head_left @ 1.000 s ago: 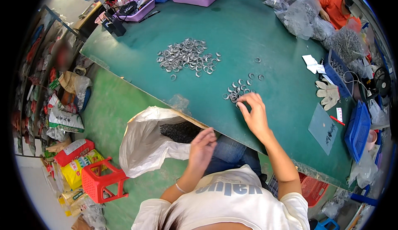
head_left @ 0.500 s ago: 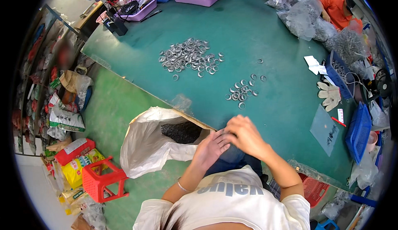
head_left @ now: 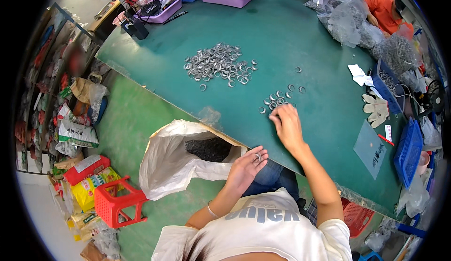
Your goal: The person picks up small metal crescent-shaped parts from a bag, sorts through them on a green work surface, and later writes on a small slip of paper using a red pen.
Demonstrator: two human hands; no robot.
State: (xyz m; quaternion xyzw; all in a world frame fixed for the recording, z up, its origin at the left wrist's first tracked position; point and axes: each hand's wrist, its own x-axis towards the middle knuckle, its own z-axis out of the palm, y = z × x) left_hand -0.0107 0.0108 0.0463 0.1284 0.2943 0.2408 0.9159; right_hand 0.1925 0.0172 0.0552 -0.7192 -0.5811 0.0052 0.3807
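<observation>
Right hand (head_left: 287, 125) bends over the small cluster of rings (head_left: 274, 105), blocking part of it; whether its fingertips meet on one, I cannot tell. Left hand (head_left: 243, 170) lies palm up, fingers extended, with a single ring (head_left: 258, 156) on them, near a sack (head_left: 159, 162) below the surface (head_left: 324, 134). Farther left lies a larger pile (head_left: 218, 62); rightward are a glove (head_left: 377, 110), sheet (head_left: 366, 146) and blue basket (head_left: 408, 152).

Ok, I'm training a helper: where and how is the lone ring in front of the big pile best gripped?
Pinch the lone ring by opposite sides of its outer rim, probably best from above on the person's side: it looks to lie flat, hole upward, and sits apart from the big pile beyond it.
</observation>
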